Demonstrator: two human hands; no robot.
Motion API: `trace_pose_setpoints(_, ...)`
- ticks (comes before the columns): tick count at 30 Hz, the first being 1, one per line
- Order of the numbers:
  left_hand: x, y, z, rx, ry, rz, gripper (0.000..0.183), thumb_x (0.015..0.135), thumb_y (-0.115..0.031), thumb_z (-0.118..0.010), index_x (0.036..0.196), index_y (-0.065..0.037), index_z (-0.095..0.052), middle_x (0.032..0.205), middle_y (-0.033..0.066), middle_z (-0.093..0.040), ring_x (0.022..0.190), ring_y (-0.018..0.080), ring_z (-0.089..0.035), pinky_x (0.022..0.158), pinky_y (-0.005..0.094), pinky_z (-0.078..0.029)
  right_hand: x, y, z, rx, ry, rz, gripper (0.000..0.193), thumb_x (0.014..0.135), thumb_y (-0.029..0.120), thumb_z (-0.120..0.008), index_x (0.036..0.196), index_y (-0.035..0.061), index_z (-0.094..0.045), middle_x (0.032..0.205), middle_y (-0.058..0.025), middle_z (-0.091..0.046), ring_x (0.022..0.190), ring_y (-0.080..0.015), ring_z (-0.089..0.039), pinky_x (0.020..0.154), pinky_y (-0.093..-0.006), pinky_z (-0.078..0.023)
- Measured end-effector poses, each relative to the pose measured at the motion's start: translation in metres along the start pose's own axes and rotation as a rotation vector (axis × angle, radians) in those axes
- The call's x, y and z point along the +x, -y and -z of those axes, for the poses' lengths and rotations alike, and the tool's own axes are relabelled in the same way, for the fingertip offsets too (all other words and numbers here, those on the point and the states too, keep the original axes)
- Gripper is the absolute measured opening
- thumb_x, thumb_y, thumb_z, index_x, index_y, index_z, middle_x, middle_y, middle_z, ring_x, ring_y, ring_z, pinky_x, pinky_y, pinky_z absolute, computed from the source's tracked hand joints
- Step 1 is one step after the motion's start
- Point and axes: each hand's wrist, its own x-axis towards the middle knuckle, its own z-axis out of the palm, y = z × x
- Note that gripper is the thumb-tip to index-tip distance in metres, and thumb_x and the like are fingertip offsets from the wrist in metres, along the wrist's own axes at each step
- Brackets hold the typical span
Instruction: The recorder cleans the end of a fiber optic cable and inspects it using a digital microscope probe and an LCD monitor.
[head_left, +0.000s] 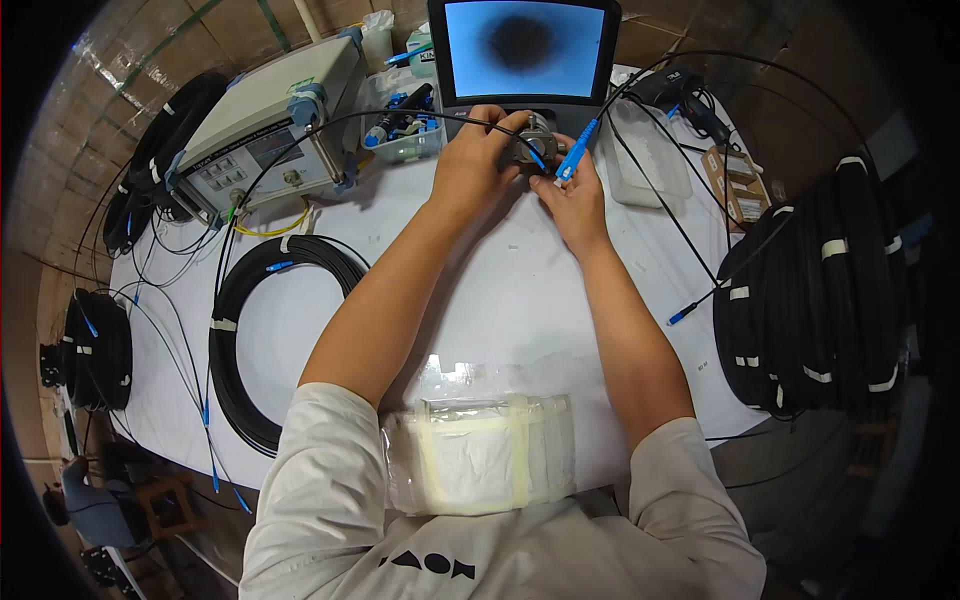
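My left hand (478, 160) grips a small grey metal probe (533, 140) at the foot of a monitor (525, 50) whose screen shows a dark round blot on blue. A thin black cable runs from under this hand to the left. My right hand (572, 190) pinches a blue fibre connector (577, 152) on a black cable, its tip touching the probe. Both forearms reach across the white table (520, 300).
A grey test instrument (275, 125) stands at the back left. A black cable coil (255, 330) lies left of my arm, more coils (820, 290) hang at right and left. A taped plastic pouch (480, 455) lies near me. Clear boxes (650, 150) sit by the monitor.
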Motion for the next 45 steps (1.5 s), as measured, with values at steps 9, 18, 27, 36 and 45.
trace_pose_setpoints(9, -0.003, -0.005, -0.010, -0.030, -0.055, 0.067, 0.070, 0.068, -0.006, -0.086, 0.133, -0.018, -0.062, 0.121, 0.0110, -0.059, 0.107, 0.0347, -0.065, 0.082, 0.0454, -0.057, 0.001, -0.001, 0.001, 0.006, -0.013, 0.026, 0.063, 0.090, -0.011, -0.069, 0.146, 0.0028, -0.045, 0.118, -0.0090, -0.062, 0.100, -0.0125, -0.065, 0.088, -0.0257, -0.056)
trace_pose_setpoints(18, -0.006, -0.014, -0.016, -0.014, -0.102, 0.130, 0.066, 0.067, -0.004, -0.082, 0.130, -0.013, -0.062, 0.113, 0.0113, -0.062, 0.107, 0.0348, -0.064, 0.085, 0.0456, -0.056, 0.001, -0.004, 0.003, 0.055, -0.006, 0.028, 0.064, 0.090, -0.012, -0.068, 0.148, 0.0029, -0.045, 0.119, -0.0077, -0.062, 0.100, -0.0110, -0.065, 0.087, -0.0238, -0.055)
trace_pose_setpoints(27, -0.001, -0.003, -0.011, -0.034, -0.114, 0.078, 0.065, 0.067, -0.008, -0.084, 0.128, -0.013, -0.062, 0.106, 0.0097, -0.065, 0.100, 0.0335, -0.067, 0.081, 0.0441, -0.056, 0.002, -0.005, 0.004, 0.034, -0.010, 0.031, 0.063, 0.090, -0.012, -0.068, 0.148, 0.0024, -0.045, 0.118, -0.0076, -0.063, 0.099, -0.0108, -0.065, 0.086, -0.0240, -0.055)
trace_pose_setpoints(36, 0.005, 0.003, 0.006, -0.032, 0.088, 0.035, 0.072, 0.073, -0.015, -0.086, 0.140, -0.023, -0.061, 0.099, 0.0098, -0.065, 0.095, 0.0334, -0.068, 0.077, 0.0452, -0.056, 0.002, -0.007, 0.007, 0.047, -0.021, 0.011, 0.055, 0.090, -0.011, -0.069, 0.140, 0.0003, -0.048, 0.122, -0.0107, -0.063, 0.105, -0.0136, -0.066, 0.088, -0.0246, -0.056)
trace_pose_setpoints(45, -0.002, 0.000, -0.008, -0.086, -0.051, 0.067, 0.071, 0.072, -0.005, -0.082, 0.139, -0.021, -0.064, 0.088, 0.0082, -0.070, 0.074, 0.0243, -0.068, 0.068, 0.0377, -0.055, 0.001, -0.001, 0.009, 0.096, 0.002, -0.025, 0.059, 0.092, -0.011, -0.067, 0.146, 0.0028, -0.048, 0.123, -0.0088, -0.063, 0.106, -0.0124, -0.066, 0.090, -0.0245, -0.054)
